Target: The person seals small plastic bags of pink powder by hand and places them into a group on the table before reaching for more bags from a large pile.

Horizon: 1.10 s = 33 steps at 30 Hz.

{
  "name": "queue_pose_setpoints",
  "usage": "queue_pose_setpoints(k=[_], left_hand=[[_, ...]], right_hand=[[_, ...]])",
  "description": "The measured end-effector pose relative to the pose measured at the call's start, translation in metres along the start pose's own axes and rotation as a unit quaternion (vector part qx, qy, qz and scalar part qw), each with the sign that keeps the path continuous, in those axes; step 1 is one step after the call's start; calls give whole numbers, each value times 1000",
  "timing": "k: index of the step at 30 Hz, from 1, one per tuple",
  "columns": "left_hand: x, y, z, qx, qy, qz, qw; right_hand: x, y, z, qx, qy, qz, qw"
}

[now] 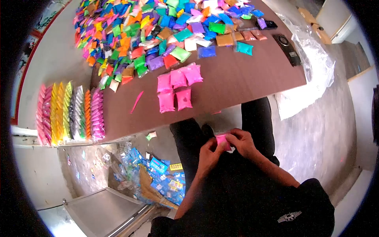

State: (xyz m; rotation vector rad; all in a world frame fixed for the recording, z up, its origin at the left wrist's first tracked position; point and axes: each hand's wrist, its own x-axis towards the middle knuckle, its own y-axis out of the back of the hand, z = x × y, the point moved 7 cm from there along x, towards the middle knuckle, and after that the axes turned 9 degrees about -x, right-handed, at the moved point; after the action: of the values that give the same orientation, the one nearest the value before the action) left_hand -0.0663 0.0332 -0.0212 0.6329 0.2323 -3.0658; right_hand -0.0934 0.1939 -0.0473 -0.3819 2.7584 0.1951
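Looking down from head height at a pair of bare hands working above the lap, just off the near edge of a brown counter (237, 77). Held there, a small pink packet (222, 141), off the counter and in front of a black shirt (252, 189). Left grip (211, 153) clamped on the packet's left side, thumb pointing upward along it. Right grip (242, 143) clamped on the upper right side, fingers bent over the edge. Both close together, with only the packet between. Too small to tell any marking on it.

On the counter, near the front edge, five plump pink packets (178, 78) in two touching rows: three behind, two in front. To their left, well apart, a thin pink strip (137, 102) lying at a slant. Across the back, a broad heap of small packets (158, 33) in blue, green, orange, purple, red, white and brown, spilling toward the middle. At the counter's right side, a flat black device (287, 50) with a round part at one end; beyond and below it, a crumpled clear plastic sheet (306, 79) hanging over the edge.

At the counter's left end, a row of upright twisted packs (61, 112) in pink, yellow, white, orange and magenta. Below, on the floor, blue printed wrappers (160, 166) in a loose pile, with a straw broom (148, 185) lying against them. On the shirt, a white emblem (289, 217).
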Motion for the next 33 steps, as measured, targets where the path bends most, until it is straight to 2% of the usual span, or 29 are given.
queue_pose_setpoints(k=[2, 3, 6, 8, 11, 13, 16, 20, 22, 25, 27, 28, 29, 30, 31, 32, 33], left_hand=[[0, -3, -6, -6, 38, -27, 999], [0, -3, 4, 18, 7, -24, 1000], [-1, -3, 23, 46, -11, -20, 999], [0, -2, 22, 34, -20, -19, 999], [0, -1, 21, 9, -24, -25, 999], [1, -2, 26, -10, -24, -30, 999], [-3, 4, 44, 1, -39, -16, 999], [-3, 52, 88, 25, -155, 117, 981], [0, 86, 108, 23, -196, 194, 961], [16, 152, 129, 151, -298, 290, 897], [20, 173, 161, 253, -280, 331, 865], [28, 185, 167, 251, -282, 327, 866], [36, 196, 172, 310, -282, 354, 836], [42, 207, 177, 367, -282, 379, 802], [50, 219, 178, 367, -285, 370, 805], [53, 221, 187, 441, -348, 361, 744], [55, 217, 193, 508, -408, 347, 674]], right_hand=[[1, -1, -1, -22, 21, 5, 1000], [0, -3, -3, 10, 15, 9, 1000], [3, -5, -16, 54, 27, 13, 998], [-1, -4, -33, 69, 42, 12, 997], [-1, -6, -35, 64, 3, -13, 998], [3, -1, -40, 21, 47, 6, 999], [9, 15, -59, 24, 80, 37, 996], [30, 63, -103, -68, 136, 102, 983], [47, 85, -118, -80, 141, 102, 981], [67, 113, -138, -162, 116, 87, 976], [78, 122, -146, -178, 113, 98, 973], [82, 128, -150, -226, 140, 130, 955], [82, 133, -152, -274, 165, 163, 933], [84, 136, -148, -273, 162, 171, 933], [84, 138, -148, -317, 184, 203, 908], [82, 139, -149, -362, 204, 234, 879], [78, 138, -150, -325, 230, 254, 882]])
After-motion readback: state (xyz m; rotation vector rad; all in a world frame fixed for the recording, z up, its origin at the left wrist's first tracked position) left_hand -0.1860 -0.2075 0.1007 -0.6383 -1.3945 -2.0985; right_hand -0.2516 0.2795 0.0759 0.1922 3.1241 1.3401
